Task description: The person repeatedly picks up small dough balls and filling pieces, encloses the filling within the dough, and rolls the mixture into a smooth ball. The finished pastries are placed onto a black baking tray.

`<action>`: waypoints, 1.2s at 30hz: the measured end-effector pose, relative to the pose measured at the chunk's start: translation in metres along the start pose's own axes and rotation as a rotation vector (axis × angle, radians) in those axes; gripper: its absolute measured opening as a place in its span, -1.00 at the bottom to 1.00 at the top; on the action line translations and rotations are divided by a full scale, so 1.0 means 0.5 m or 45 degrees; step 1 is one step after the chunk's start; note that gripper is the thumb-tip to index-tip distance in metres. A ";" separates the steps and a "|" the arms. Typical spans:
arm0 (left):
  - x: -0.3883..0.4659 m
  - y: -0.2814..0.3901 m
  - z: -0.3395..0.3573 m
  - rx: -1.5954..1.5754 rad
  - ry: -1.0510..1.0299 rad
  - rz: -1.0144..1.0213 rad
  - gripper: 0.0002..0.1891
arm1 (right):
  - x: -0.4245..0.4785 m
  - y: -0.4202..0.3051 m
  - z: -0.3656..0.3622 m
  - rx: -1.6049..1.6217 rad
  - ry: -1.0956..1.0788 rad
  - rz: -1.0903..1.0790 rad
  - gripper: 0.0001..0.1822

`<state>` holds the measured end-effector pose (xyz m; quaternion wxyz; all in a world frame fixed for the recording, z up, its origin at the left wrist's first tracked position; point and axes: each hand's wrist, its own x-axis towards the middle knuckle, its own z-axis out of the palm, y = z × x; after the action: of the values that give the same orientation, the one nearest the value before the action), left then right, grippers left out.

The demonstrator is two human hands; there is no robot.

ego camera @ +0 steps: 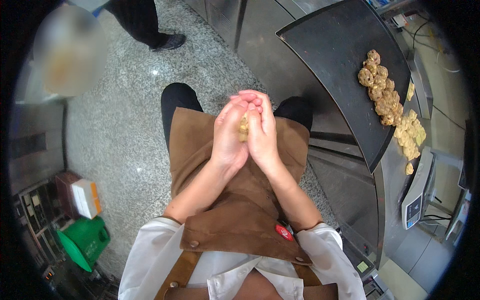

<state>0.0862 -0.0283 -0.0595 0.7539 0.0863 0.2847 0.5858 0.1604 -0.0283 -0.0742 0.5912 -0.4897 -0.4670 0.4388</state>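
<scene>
Both of my hands are cupped together over my brown apron, fingers overlapping. Between my left hand (pixel 227 137) and my right hand (pixel 263 131) a pale yellow lump of dough (pixel 243 127) shows in part; the palms hide the rest. To the right, a black baking tray (pixel 326 48) lies on a metal counter. Brown, lumpy balls with pale bits (pixel 380 88) are piled near its far right edge. Several pale yellow dough pieces (pixel 407 135) lie in a heap on the counter just beyond the tray, with one piece apart from them.
A digital scale (pixel 417 195) stands on the counter at the right, with cables near it. Another person's dark trouser leg and shoe (pixel 168 41) are at the upper left on the speckled floor. A green bin (pixel 88 240) and a white-and-orange box (pixel 86 198) are at the lower left.
</scene>
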 end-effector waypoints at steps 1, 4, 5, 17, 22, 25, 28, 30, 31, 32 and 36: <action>-0.002 -0.005 0.001 0.045 0.027 0.031 -0.81 | -0.004 -0.005 0.001 -0.248 0.026 -0.096 -0.77; 0.000 -0.020 -0.009 0.159 0.119 0.018 -0.78 | -0.012 -0.006 0.005 -0.429 0.074 -0.049 -0.78; 0.003 -0.026 -0.018 0.204 0.145 0.004 -0.75 | -0.015 0.004 0.003 -0.474 0.084 -0.033 -0.78; 0.012 0.040 -0.051 -0.385 -0.331 -0.462 -0.53 | 0.071 -0.046 -0.048 -0.126 -0.030 0.087 -0.54; 0.008 0.021 -0.024 -0.177 -0.066 -0.393 -0.54 | 0.063 -0.024 0.003 -0.793 0.145 -0.412 -0.75; -0.005 0.005 0.016 0.037 0.145 -0.229 -0.55 | 0.053 -0.013 0.020 -0.897 0.269 -0.554 -0.81; 0.009 -0.014 -0.016 0.103 0.099 -0.174 -0.52 | 0.045 0.006 0.016 -0.901 0.273 -0.497 -0.79; 0.005 -0.014 -0.013 0.044 0.089 -0.274 -0.48 | 0.047 0.003 0.011 -0.566 0.254 -0.299 -0.76; 0.003 -0.012 -0.010 0.014 0.085 -0.322 -0.46 | 0.051 -0.012 0.006 -0.245 0.246 -0.150 -0.73; 0.008 -0.011 -0.037 -0.244 -0.101 -0.362 -0.52 | 0.053 -0.020 -0.001 0.077 0.234 -0.003 -0.71; 0.012 0.003 -0.005 -0.189 0.100 -0.303 -0.72 | 0.034 -0.020 -0.061 -0.028 0.253 -0.033 -0.69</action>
<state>0.0849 -0.0227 -0.0628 0.8107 -0.0271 0.2779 0.5145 0.1940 -0.0181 -0.0646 0.6349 -0.5312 -0.4172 0.3751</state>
